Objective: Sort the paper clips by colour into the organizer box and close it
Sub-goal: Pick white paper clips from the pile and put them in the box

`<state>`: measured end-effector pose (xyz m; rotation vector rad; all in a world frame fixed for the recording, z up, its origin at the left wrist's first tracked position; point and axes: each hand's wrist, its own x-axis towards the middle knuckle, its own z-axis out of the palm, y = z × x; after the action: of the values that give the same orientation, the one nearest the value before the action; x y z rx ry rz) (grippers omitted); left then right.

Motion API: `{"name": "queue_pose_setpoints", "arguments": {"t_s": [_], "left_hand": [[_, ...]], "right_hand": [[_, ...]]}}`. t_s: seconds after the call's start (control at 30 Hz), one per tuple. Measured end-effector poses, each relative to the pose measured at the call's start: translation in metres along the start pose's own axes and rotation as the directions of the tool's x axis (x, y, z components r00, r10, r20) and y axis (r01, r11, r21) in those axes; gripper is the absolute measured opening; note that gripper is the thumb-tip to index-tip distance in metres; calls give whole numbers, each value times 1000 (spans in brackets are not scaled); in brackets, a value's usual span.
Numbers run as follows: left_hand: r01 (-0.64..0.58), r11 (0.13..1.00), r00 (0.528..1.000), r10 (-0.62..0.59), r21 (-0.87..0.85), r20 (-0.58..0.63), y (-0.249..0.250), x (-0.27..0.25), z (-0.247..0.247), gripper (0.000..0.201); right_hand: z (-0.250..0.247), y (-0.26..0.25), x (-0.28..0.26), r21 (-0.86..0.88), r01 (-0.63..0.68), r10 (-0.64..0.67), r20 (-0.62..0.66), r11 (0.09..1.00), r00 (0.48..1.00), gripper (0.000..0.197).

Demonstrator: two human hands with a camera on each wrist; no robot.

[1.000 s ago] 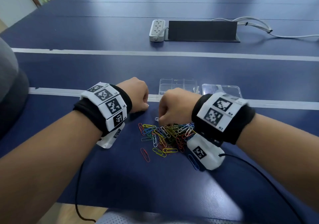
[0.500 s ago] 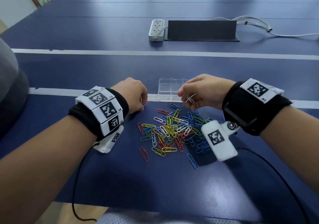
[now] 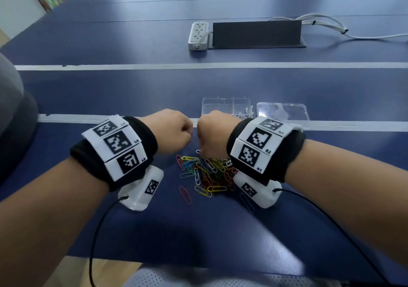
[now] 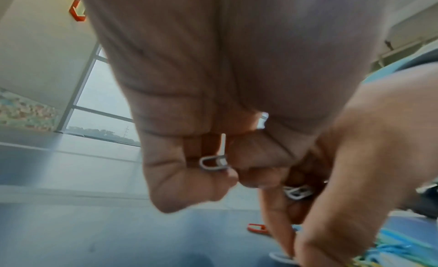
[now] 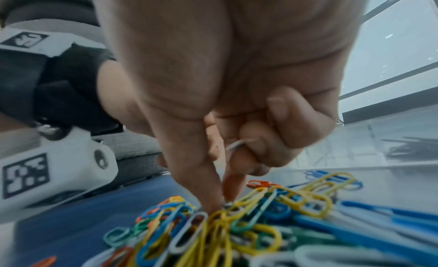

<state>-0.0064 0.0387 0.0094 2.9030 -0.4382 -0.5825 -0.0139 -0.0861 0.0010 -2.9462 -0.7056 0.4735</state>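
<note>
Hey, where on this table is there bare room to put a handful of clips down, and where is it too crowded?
Bare blue table lies between the two white stripes, left of the organizer box, and again between the clip pile and the near table edge. It is crowded where the left hand and right hand meet over the pile, and around the box and its clear lid.

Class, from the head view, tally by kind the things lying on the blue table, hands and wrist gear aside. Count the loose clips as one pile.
Box: 1
Lid: 1
Clip pile: 1
Power strip: 1
Black panel: 1
Cable bundle: 1
Total: 6
</note>
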Motion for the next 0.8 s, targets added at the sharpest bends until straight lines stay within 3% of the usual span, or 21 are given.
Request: {"name": "queue_pose_setpoints", "arguments": {"t_s": [0.1, 0.2, 0.33, 0.5, 0.67, 0.73, 0.8], "left_hand": [[-58, 998, 997, 58, -5, 45, 4, -14, 1, 19], [-160, 987, 985, 160, -11, 63, 7, -22, 3, 7], [-228, 974, 974, 228, 18, 17, 13, -16, 7, 16], [-267, 954, 964, 263, 136, 46, 27, -5, 14, 22], [-246, 959, 969, 239, 140, 65, 29, -3, 17, 11], [-239, 960, 971, 233, 144, 53, 27, -3, 15, 11], [-227, 963, 974, 223, 146, 41, 25, -5, 13, 12]], "right_hand": [[-1, 6, 3, 65, -50, 49, 20, 997, 999, 41], [-7, 18, 2, 177, -120, 112, 57, 977, 992, 30], [-15, 43, -7, 375, -188, 173, 73, 908, 982, 15], [-21, 70, -16, 707, -230, 243, 85, 668, 966, 23], [-26, 84, -24, 875, -189, 292, 58, 446, 955, 19], [-26, 89, -21, 857, -194, 332, 29, 477, 943, 22], [-26, 93, -17, 784, -225, 369, -6, 578, 930, 25]]}}
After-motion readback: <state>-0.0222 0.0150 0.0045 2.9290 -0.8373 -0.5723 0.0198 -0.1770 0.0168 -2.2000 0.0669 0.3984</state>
